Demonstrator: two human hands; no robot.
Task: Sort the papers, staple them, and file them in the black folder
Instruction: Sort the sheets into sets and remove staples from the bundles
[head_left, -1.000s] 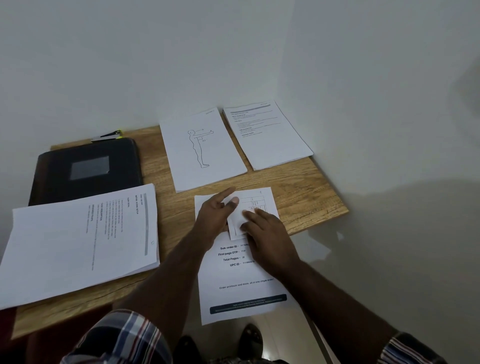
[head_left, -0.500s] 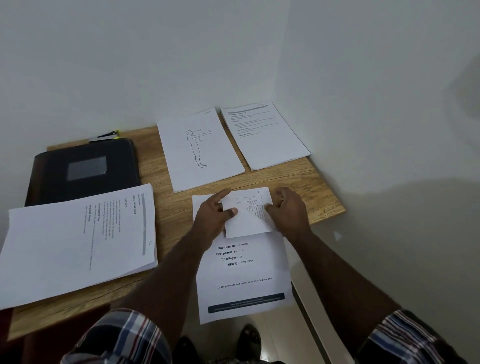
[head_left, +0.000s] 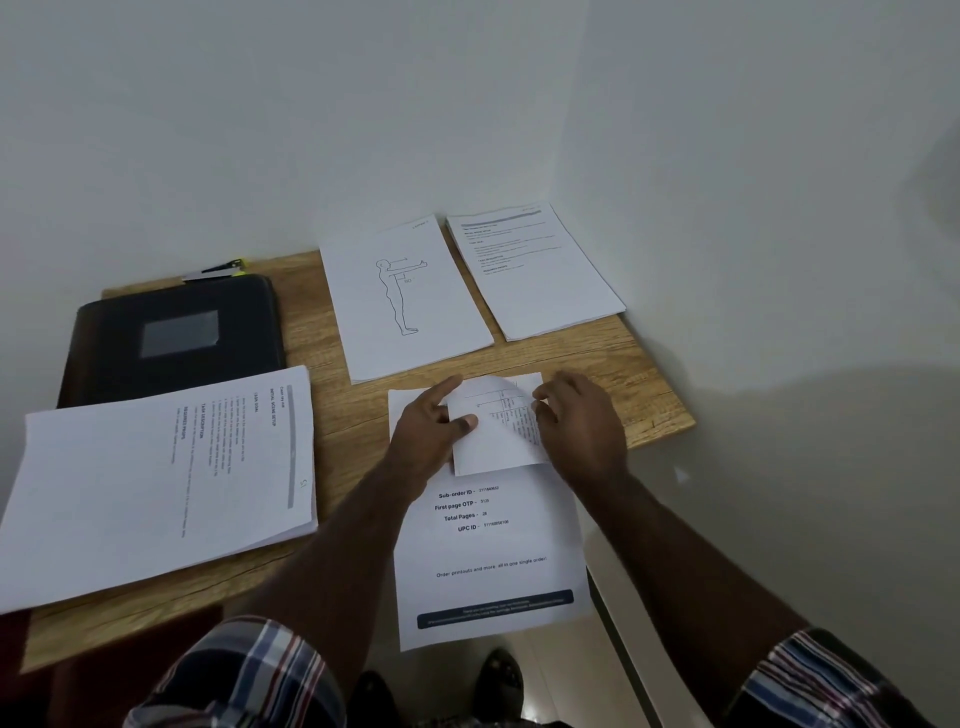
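Both hands on a small folded slip (head_left: 493, 434) atop the order sheet (head_left: 493, 551), which overhangs the wooden table's (head_left: 332, 415) near edge. Left hand (head_left: 428, 434) pinches the slip's left edge, thumb on top, index finger straight. Right hand (head_left: 579, 421) curls fingers around its right edge. Black folder (head_left: 171, 338) closed, far left, stapler (head_left: 218, 269) behind it.

A small wooden bench (head_left: 597, 358) fits into a wall corner, closed off behind and to the right. A black folder (head_left: 171, 338) and a paper stack (head_left: 156, 483) fill its left side, and two sheets lie at the back: a figure drawing (head_left: 400, 301) and a text page (head_left: 535, 270). Bare wood shows in a strip down the middle between the stack and the order sheet (head_left: 488, 545), and at the near right corner
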